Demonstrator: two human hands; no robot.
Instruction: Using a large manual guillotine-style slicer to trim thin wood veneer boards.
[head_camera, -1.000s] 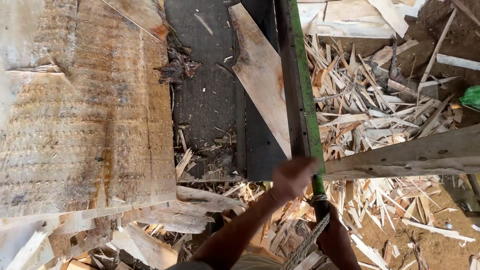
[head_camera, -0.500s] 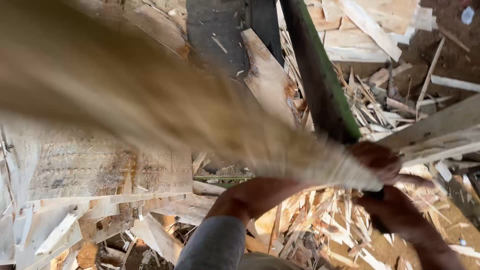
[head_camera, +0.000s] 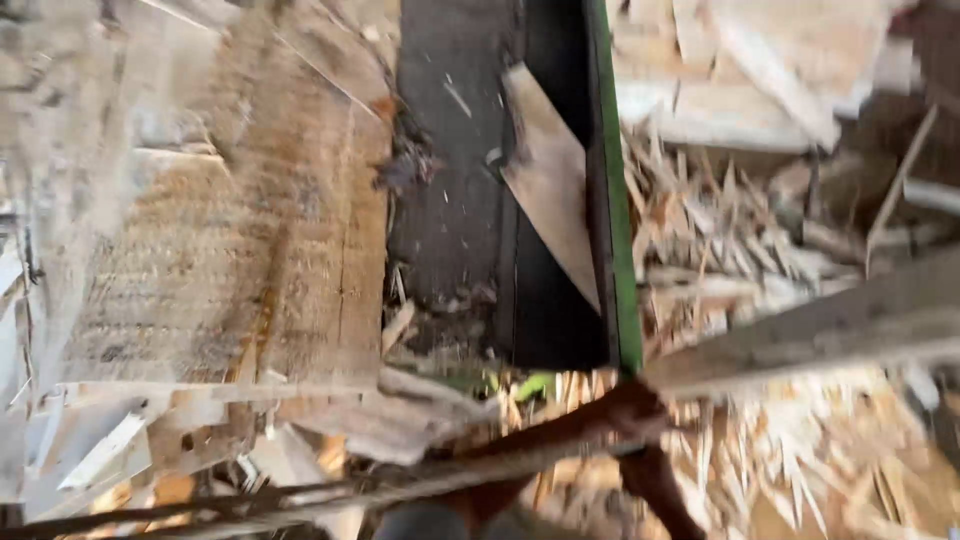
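The picture is blurred by motion. My left hand (head_camera: 628, 408) is closed at the near end of the green-edged dark chute (head_camera: 612, 200), and it seems to grip a long thin wooden strip (head_camera: 330, 497) that runs low toward the lower left. My right hand (head_camera: 655, 485) shows only as a dark shape just below the left hand, and its fingers are not visible. A grey plank (head_camera: 820, 325) slants up to the right from beside my left hand.
A wide rough sheet of wood veneer (head_camera: 230, 250) lies at the left. A pale wood offcut (head_camera: 555, 190) leans inside the chute. Splinters and wood scraps (head_camera: 760, 250) are heaped to the right and below, with broken sheets (head_camera: 120, 440) at lower left.
The large pale sheet that swept across the view half a second ago is gone. My hands now sit low by the chute's end with a thin strip, and the camera has shifted.
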